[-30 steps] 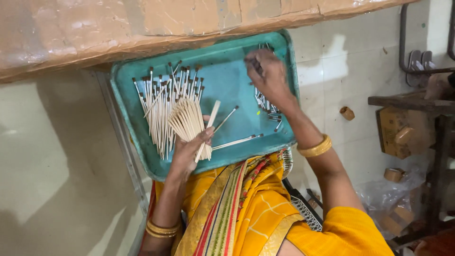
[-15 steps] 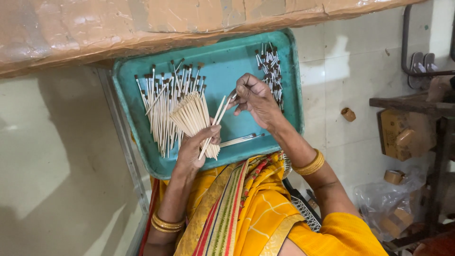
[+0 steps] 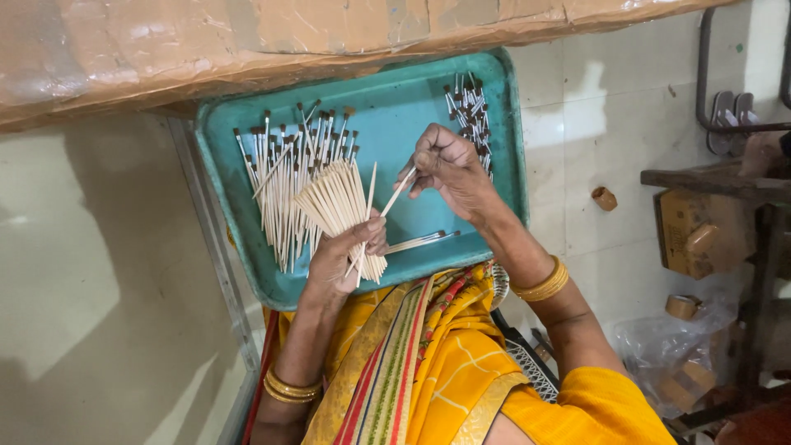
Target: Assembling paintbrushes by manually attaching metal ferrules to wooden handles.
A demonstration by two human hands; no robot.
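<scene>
A teal tray (image 3: 412,91) rests on my lap. My left hand (image 3: 338,259) grips a fanned bundle of pale wooden sticks (image 3: 334,202) over the tray's near side. My right hand (image 3: 449,169) pinches a single stick (image 3: 397,191) by its upper end, its lower end close to the bundle. On the tray's left lies a row of sticks with brown tips (image 3: 284,165). A small heap of dark metal ferrules (image 3: 470,107) sits at the tray's far right corner. Two finished sticks (image 3: 420,241) lie near the front edge.
A brown cardboard-wrapped ledge (image 3: 247,41) overhangs the tray's far side. White tiled floor (image 3: 577,124) lies to the right, with a small brown roll (image 3: 604,198), wooden blocks (image 3: 700,231) and a plastic bag (image 3: 676,346). A metal frame (image 3: 218,272) runs along the left.
My right hand has come from the ferrule heap at the tray's far right toward the centre, now holding one stick beside the bundle. The left hand has shifted slightly with the bundle.
</scene>
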